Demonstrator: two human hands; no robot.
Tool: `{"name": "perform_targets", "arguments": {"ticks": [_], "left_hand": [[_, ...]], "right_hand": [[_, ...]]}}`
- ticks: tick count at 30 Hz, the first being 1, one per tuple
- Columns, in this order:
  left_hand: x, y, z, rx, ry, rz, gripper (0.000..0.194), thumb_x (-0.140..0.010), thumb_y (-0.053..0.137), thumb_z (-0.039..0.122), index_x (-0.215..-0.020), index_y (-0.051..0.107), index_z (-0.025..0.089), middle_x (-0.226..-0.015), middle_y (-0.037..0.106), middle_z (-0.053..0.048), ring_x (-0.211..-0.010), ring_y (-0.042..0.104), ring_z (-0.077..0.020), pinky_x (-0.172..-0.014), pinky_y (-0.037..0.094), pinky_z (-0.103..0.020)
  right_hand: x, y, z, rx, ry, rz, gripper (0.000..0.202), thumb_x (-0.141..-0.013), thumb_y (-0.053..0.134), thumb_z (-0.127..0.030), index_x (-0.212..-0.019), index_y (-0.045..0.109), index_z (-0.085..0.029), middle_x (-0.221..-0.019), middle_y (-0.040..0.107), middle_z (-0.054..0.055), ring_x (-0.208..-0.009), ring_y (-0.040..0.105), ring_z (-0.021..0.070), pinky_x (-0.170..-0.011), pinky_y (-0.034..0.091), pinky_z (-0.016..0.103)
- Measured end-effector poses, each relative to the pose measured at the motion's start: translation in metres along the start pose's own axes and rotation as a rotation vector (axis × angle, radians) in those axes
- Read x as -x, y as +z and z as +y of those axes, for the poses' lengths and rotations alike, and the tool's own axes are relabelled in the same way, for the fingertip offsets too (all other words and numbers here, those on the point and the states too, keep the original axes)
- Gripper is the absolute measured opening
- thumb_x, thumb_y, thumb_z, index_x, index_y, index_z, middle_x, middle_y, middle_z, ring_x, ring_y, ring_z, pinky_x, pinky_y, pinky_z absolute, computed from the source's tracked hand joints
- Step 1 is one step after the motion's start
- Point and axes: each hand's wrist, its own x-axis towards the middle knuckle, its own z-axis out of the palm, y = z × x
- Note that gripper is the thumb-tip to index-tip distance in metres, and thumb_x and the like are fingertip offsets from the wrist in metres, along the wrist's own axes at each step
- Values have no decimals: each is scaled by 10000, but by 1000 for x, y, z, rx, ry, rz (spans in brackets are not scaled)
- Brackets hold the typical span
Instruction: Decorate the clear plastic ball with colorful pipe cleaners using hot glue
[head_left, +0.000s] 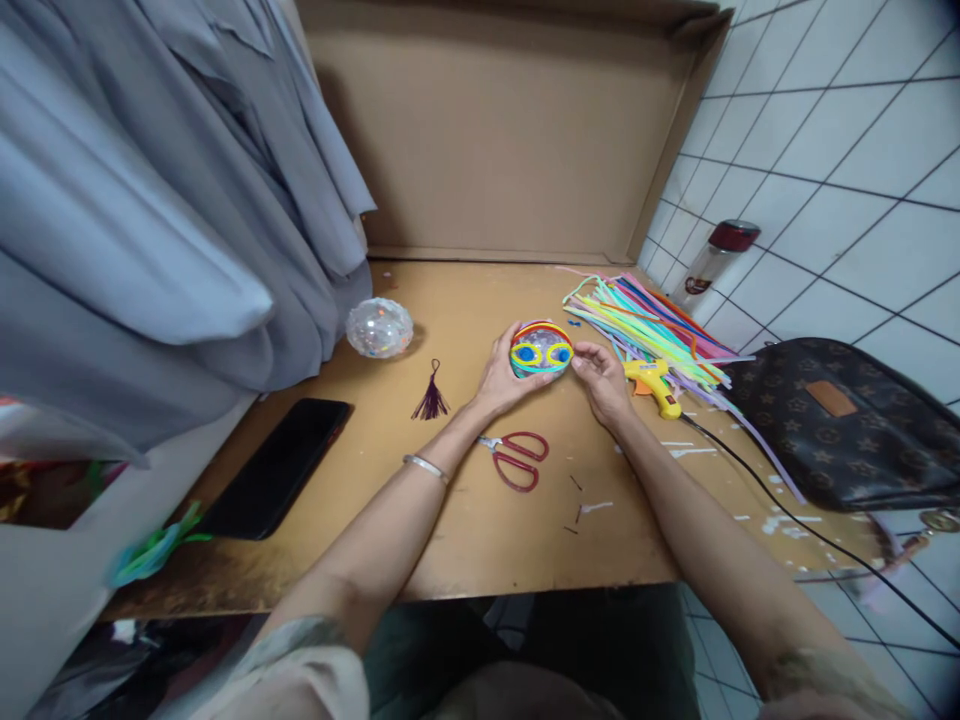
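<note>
A clear ball (541, 352) trimmed with red, yellow and turquoise pipe cleaners has two blue eye-like spots ringed in yellow. My left hand (501, 378) is closed around its left side and underside, a metal bangle on the wrist. At the ball's right edge, the curled fingers of my right hand (600, 378) grip it near one blue spot. Close to that hand lies a yellow glue gun (654, 386). Red-handled scissors (519, 460) rest below the ball, their blades partly hidden by my left forearm. A dark purple tassel (430, 396) lies to the left.
Another clear ball (379, 328) sits at the back left, and a black phone (277, 470) lies nearer. Many pipe cleaners (652, 320) are heaped at the right beside a brown patterned bag (862, 420). The glue gun's black cord (780, 505) runs off right. Cardboard (510, 130) stands behind.
</note>
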Motion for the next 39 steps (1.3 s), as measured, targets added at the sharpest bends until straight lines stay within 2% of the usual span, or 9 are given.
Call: {"name": "perform_targets", "arguments": {"ticks": [3, 6, 11, 19, 26, 31, 35, 39], "left_hand": [[1, -2, 2, 23, 6, -6, 1028, -666, 822, 619, -1514, 381, 241, -1553, 427, -185, -1424, 449, -372, -1189, 367, -559], [1, -4, 0, 92, -10, -17, 871, -785, 691, 676, -1488, 420, 240, -1542, 451, -178, -1412, 468, -348, -1174, 389, -538], [-5, -2, -10, 198, -18, 49, 693, -881, 557, 690, -1380, 523, 210, -1445, 556, -166, -1347, 525, -317, -1152, 410, -513], [-9, 3, -13, 274, -13, 81, 643, -822, 662, 651, -1265, 561, 196, -1327, 623, -143, -1182, 615, -272, -1054, 493, -459], [-10, 4, -10, 279, -14, 84, 684, -789, 672, 685, -1239, 553, 183, -1295, 621, -149, -1129, 628, -261, -1015, 514, -435], [-8, 2, -8, 261, -29, 78, 648, -811, 662, 661, -1241, 551, 190, -1308, 606, -151, -1166, 609, -272, -1023, 509, -446], [-6, 2, -6, 272, -35, 63, 616, -800, 694, 622, -1228, 551, 202, -1324, 593, -143, -1152, 610, -263, -1020, 506, -436], [-5, 3, -6, 272, -27, 74, 582, -798, 719, 580, -1217, 557, 211, -1307, 587, -130, -1147, 606, -251, -1022, 504, -426]], "right_hand": [[1, -1, -1, 24, -7, 21, 490, -562, 891, -519, -921, 687, -253, -970, 709, 19, -929, 650, 190, -948, 531, 380], [3, 0, -2, 56, -22, 38, 514, -555, 888, -543, -924, 678, -253, -963, 711, 21, -925, 650, 197, -959, 526, 397], [5, 3, -5, 81, -39, 15, 535, -573, 872, -571, -953, 673, -250, -956, 708, 24, -945, 652, 213, -975, 512, 425], [5, 8, -4, 103, -45, 28, 548, -568, 861, -569, -959, 650, -248, -926, 695, 18, -927, 647, 211, -951, 515, 414], [3, 10, -3, 79, -15, 40, 506, -561, 865, -497, -937, 639, -244, -945, 685, 13, -910, 636, 195, -951, 515, 406], [2, 8, -6, 55, 0, 22, 458, -585, 841, -452, -942, 637, -250, -967, 675, 18, -963, 631, 204, -981, 512, 407], [5, 13, -10, 20, 50, 38, 522, -614, 815, -465, -1047, 592, -277, -1090, 646, 21, -1061, 624, 208, -1017, 508, 404], [12, 26, -13, 128, -13, 1, 701, -621, 841, -508, -1211, 530, -291, -1295, 587, 58, -1216, 571, 235, -1077, 478, 401]]}}
